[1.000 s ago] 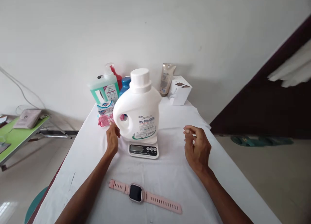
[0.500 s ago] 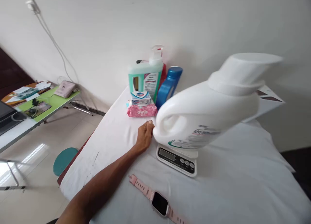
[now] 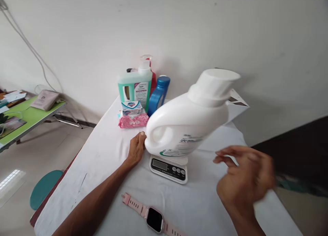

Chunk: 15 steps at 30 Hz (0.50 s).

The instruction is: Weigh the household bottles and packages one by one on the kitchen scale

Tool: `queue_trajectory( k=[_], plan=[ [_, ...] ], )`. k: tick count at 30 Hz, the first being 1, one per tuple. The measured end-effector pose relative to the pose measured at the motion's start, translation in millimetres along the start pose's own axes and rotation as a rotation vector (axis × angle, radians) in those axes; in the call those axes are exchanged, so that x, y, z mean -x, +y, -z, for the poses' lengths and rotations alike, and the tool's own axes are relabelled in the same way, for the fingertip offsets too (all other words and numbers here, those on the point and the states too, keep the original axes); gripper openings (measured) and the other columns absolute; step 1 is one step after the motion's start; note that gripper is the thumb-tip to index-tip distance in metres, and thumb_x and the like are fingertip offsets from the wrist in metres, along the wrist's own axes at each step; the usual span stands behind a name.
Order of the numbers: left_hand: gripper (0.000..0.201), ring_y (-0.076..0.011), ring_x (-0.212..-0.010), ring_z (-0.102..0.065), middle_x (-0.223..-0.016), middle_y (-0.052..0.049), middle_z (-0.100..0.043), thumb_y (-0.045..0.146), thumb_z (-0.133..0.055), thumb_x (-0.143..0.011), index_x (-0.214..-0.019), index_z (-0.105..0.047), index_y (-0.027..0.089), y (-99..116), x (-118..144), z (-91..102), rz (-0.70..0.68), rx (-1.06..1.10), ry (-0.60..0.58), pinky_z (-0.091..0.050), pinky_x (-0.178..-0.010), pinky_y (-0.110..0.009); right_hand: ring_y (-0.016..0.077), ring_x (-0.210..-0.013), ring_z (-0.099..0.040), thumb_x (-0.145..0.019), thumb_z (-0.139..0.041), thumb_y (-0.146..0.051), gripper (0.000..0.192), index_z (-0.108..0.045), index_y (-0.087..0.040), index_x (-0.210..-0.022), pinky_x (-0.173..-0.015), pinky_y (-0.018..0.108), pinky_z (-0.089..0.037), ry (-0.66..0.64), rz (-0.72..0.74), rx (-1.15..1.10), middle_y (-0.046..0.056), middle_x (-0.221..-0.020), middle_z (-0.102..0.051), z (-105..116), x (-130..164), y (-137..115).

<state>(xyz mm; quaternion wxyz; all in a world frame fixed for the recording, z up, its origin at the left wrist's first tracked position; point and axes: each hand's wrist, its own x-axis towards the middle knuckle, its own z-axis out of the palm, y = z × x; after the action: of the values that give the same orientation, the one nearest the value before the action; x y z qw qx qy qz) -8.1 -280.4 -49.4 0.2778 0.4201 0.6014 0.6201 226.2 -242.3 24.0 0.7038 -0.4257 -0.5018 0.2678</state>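
Observation:
A large white detergent bottle (image 3: 179, 123) with a thick white cap stands on a small kitchen scale (image 3: 169, 171), leaning to the right in view. My left hand (image 3: 137, 147) is beside the bottle's lower left corner, fingers curled; their tips are partly hidden, so I cannot tell what they grip. To the right of the bottle, my right hand (image 3: 243, 174) is raised over the table, apart from it. Its fingers are bent and slightly blurred, with a gap between thumb and forefinger and nothing between them. The scale's display looks blank.
Behind my left hand sit a pink wipes pack (image 3: 133, 121), a soap box (image 3: 131, 108), a green liquid jug (image 3: 135, 89) and a blue bottle (image 3: 159, 94). A pink-strapped smartwatch (image 3: 154, 219) lies in front. Left are a teal stool (image 3: 44, 188) and a green-topped table (image 3: 30, 116).
My right hand has come into view at the right. The view has shifted, so the objects sit further left. My left hand stays beside the bottle, which remains on the scale.

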Motion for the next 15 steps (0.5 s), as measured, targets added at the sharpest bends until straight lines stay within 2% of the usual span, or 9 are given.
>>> queue_trajectory(
  k=[3,5,8,15],
  plan=[
    [0.062,-0.0129,-0.057,-0.037,-0.06,0.003,-0.042,0.076,-0.043,-0.097,-0.068,-0.043,0.022,5.2,1.8,1.5,-0.008,-0.061,0.006,-0.033,-0.056,-0.028,0.0187,-0.07,-0.063,-0.091,-0.063,-0.062,0.041,-0.064,-0.022,-0.084,-0.055,0.03,-0.049,-0.117,-0.305,0.002,0.003,-0.081,-0.064,1.9,-17.2,50.9],
    [0.062,-0.0138,-0.056,-0.04,-0.058,0.002,-0.044,0.076,-0.042,-0.098,-0.067,-0.043,0.022,8.5,3.4,3.3,-0.004,-0.111,0.01,-0.033,-0.055,-0.029,0.0184,-0.071,-0.064,-0.089,-0.062,-0.067,0.047,-0.065,-0.021,-0.085,-0.055,0.029,-0.049,-0.126,-0.452,-0.002,0.004,-0.083,-0.065,7.2,-16.0,78.3],
    [0.063,-0.0153,-0.055,-0.044,-0.054,0.001,-0.047,0.076,-0.041,-0.098,-0.063,-0.044,0.023,11.8,5.1,5.4,-0.01,-0.171,0.009,-0.035,-0.056,-0.03,0.0184,-0.072,-0.065,-0.089,-0.059,-0.072,0.052,-0.066,-0.02,-0.086,-0.061,0.03,-0.053,-0.173,-0.473,0.026,0.004,-0.081,-0.066,13.1,-8.6,97.4],
    [0.068,-0.017,-0.053,-0.045,-0.051,-0.002,-0.05,0.079,-0.04,-0.096,-0.058,-0.045,0.024,13.1,8.2,4.4,0.0,-0.241,0.07,-0.038,-0.055,-0.032,0.0179,-0.069,-0.063,-0.096,-0.05,-0.072,0.053,-0.064,-0.022,-0.083,-0.065,0.031,-0.054,-0.304,-0.425,0.125,0.004,-0.08,-0.068,14.6,-11.0,90.9]
  ],
)
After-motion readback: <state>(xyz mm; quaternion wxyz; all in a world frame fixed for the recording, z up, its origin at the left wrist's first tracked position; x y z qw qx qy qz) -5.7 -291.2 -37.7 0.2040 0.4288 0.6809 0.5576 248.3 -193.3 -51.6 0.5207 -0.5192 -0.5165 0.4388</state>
